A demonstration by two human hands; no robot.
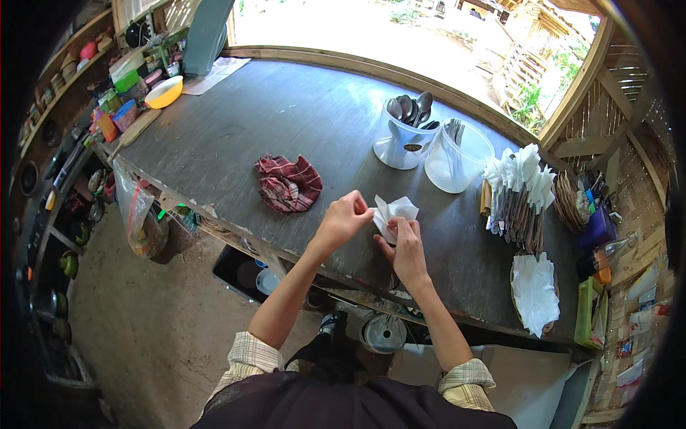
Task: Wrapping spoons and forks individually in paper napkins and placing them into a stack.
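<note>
My right hand (pixel 408 252) pinches a partly folded white paper napkin (pixel 401 209) just above the dark tabletop (pixel 214 123). Curled at the napkin's left edge are the fingers of my left hand (pixel 345 217); whether they grip the paper is unclear. A crumpled red plaid cloth (pixel 289 185) lies to the left. Beyond my hands stand a clear plastic tub of spoons (pixel 404 137) and a second translucent tub (pixel 455 166) with several forks. To the right is a pile of napkin-wrapped cutlery (pixel 520 187). Nearer me, a stack of white napkins (pixel 535 292) rests on a woven holder.
A yellow bowl (pixel 165 94), jars and a wooden paddle (pixel 136 131) crowd the table's far left end. A green plastic box (pixel 589 313) stands at the right edge by the woven wall. Under the table are a black basin (pixel 236 273) and a metal pot (pixel 383 332).
</note>
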